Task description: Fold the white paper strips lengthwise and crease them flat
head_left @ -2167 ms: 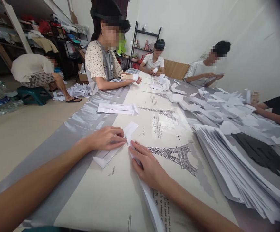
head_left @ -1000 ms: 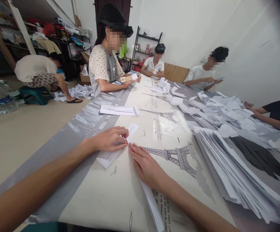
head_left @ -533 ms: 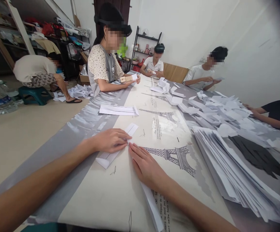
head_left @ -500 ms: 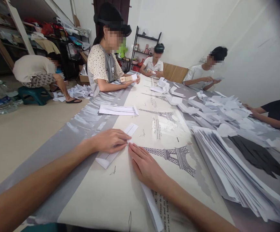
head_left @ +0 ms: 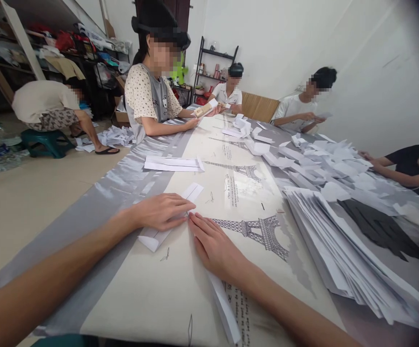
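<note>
The left hand [head_left: 160, 211], fingers straight and nearly together, lies across a folded paper [head_left: 194, 193] while the right hand [head_left: 218, 248], similarly flattened, rests over a narrow strip [head_left: 225, 308].

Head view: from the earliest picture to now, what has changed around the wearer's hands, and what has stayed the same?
The left hand has flattened: its bent fingers have straightened toward the right hand, covering more of the long paper strip's far end. Right hand and strip stayed put; the folded paper remains beneath the left hand.
</note>
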{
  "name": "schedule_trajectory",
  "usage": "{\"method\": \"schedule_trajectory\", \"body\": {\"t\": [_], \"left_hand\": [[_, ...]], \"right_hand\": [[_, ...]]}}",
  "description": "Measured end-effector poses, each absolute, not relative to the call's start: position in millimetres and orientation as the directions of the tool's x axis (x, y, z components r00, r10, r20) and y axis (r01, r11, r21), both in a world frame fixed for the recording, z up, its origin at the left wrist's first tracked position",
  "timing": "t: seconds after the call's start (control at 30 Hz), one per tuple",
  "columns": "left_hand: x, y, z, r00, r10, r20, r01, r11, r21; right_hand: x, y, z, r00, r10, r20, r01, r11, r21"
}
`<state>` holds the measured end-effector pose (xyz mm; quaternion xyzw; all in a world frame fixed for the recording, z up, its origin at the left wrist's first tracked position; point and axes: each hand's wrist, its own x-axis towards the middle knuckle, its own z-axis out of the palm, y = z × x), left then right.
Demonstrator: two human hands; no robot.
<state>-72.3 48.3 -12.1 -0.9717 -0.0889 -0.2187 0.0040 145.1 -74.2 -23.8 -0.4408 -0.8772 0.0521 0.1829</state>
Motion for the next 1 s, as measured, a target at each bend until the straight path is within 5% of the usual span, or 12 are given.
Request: {"method": "schedule_trajectory", "body": {"t": [0.1,0.47,0.67,0.87,1.0], "left_hand": [[-70.7,49.8,-12.9,0.915,0.094,0.393,0.104,-0.995,-0.006],[-67.6,42.8,-9.3,0.908,0.220,0.358,0.190,-0.975,0.118],[-64.5,38.4,-6.9,0.899,0.248,0.360,0.231,-0.969,0.090],[-67.8,43.8,-10.3,0.882,0.337,0.330,0.349,-0.937,0.025],[-65.4,44.0,-10.4,0.844,0.444,0.300,0.468,-0.883,-0.011]], "right_hand": [[144.5,-74.0,-24.5,-0.539,0.791,0.290,0.754,0.607,-0.252],[147.5,-78.3,-17.8,-0.492,0.798,0.348,0.750,0.592,-0.297],[151.3,-79.9,-16.9,-0.492,0.804,0.335,0.749,0.587,-0.307],[169.1,-88.1,-14.5,-0.480,0.842,0.246,0.700,0.537,-0.471],[168.6,-91.2,-19.0,-0.470,0.849,0.242,0.724,0.527,-0.444]]}}
